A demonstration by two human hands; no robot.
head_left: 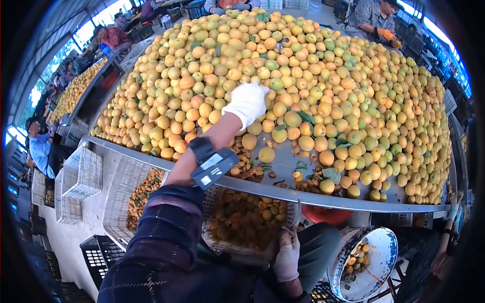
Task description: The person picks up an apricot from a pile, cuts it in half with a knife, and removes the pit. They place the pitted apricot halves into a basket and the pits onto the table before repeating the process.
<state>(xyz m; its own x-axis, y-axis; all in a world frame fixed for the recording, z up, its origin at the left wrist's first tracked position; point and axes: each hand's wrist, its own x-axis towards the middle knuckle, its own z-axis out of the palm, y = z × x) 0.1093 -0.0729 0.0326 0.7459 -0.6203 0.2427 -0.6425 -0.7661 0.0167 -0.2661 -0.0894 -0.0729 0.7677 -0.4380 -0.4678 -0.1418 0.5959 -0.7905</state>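
A large heap of yellow-orange apricots (313,65), some greenish, covers the metal table (222,181). My left hand (247,103), in a white glove, reaches across the table edge and rests against fruit midway up the heap. Its fingertips point away from me and are hidden, so I cannot see whether they grip an apricot. My right hand (287,260), in a dirtier pale glove, is low by my knee with its fingers curled around something small that I cannot make out. Beside it, under the table edge, a white crate (295,214) holds apricots or apricot pieces.
A second crate (113,212) with split pieces stands at left. A paint-stained bucket (389,247) with fruit is at right, below a red basin (326,214). A black crate (93,257) sits on the floor. Other people work around the heap, one wearing orange gloves (386,34).
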